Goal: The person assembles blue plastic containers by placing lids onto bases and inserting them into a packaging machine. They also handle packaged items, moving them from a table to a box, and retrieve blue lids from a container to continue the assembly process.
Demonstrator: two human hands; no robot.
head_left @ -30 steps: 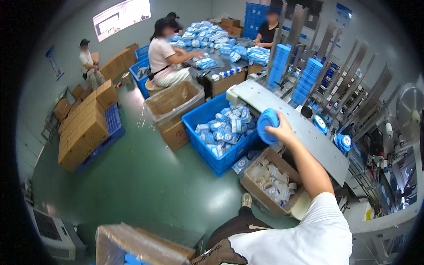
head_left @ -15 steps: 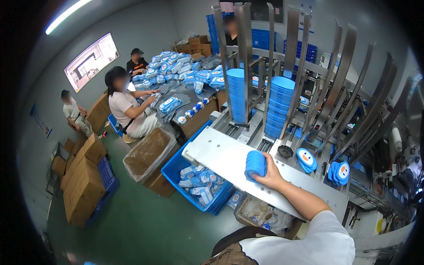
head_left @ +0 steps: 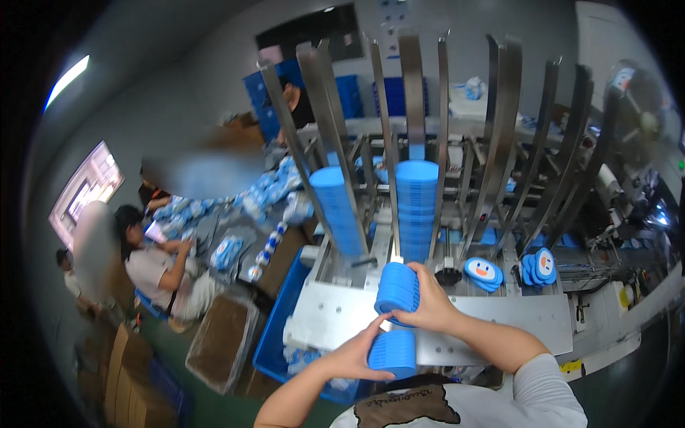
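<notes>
My right hand (head_left: 434, 303) is wrapped round a short stack of blue oval pieces (head_left: 397, 288), held tilted above the metal plate (head_left: 342, 308) of the machine. Close below it and nearer to me, my left hand (head_left: 351, 355) grips a second stack of blue oval pieces (head_left: 394, 354), fingers partly hidden behind it. The two hands meet or nearly meet. Beyond the plate, a tall blue stack (head_left: 416, 203) stands between upright metal guides, with another tall stack (head_left: 335, 210) to its left. Loose oval pieces with a cartoon face (head_left: 483, 274) lie right of my hands.
Upright metal guides (head_left: 503, 143) rise across the machine. Another small pile of face pieces (head_left: 540, 267) lies farther right. A blue crate (head_left: 275, 332) stands left of the plate, near a lined carton (head_left: 222, 335). A seated co-worker (head_left: 168, 274) handles packs at a table on the left.
My view has swung right. My left hand has come into view holding a stack of blue oval pieces. The right hand's stack has been raised off the plate towards the tall stacks.
</notes>
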